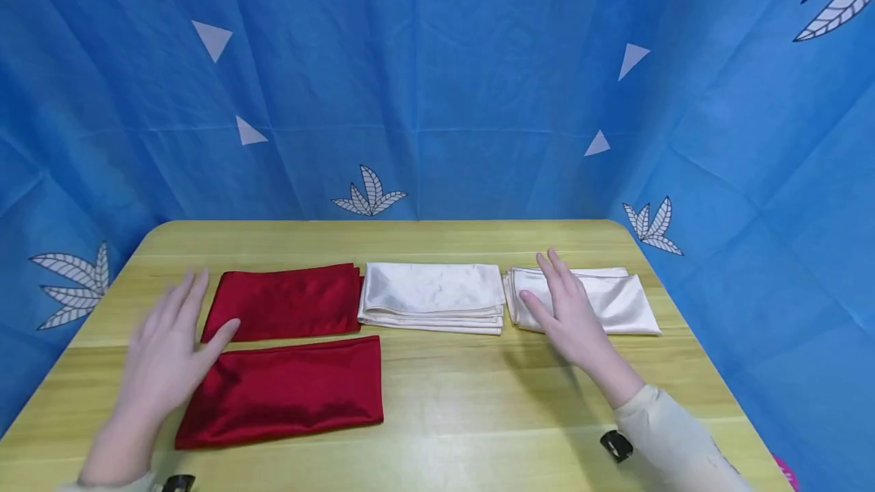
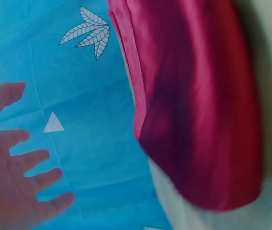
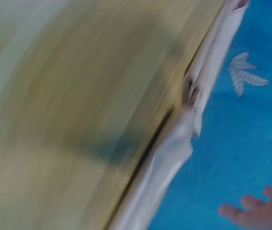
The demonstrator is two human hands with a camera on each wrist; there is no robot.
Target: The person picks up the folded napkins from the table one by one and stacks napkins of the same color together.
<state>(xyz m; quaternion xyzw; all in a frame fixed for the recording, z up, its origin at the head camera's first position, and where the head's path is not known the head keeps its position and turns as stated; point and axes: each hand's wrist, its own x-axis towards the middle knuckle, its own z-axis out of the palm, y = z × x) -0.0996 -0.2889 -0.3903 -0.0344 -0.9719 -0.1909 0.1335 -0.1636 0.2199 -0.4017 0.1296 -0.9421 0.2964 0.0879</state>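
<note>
Two folded pieces of red satin cloth lie on the left of the table: a back red cloth and a front red cloth. To their right, in the same back row, are a folded white cloth in the middle and another white cloth at the right. My left hand, fingers spread, hovers beside the left ends of the red cloths and holds nothing; it is slightly blurred. With fingers extended, my right hand is raised over the right white cloth, its shadow falling on the table.
The wooden table has rounded back corners. A blue curtain with white leaf and triangle prints hangs behind it and along both sides. Black straps show at the wrists.
</note>
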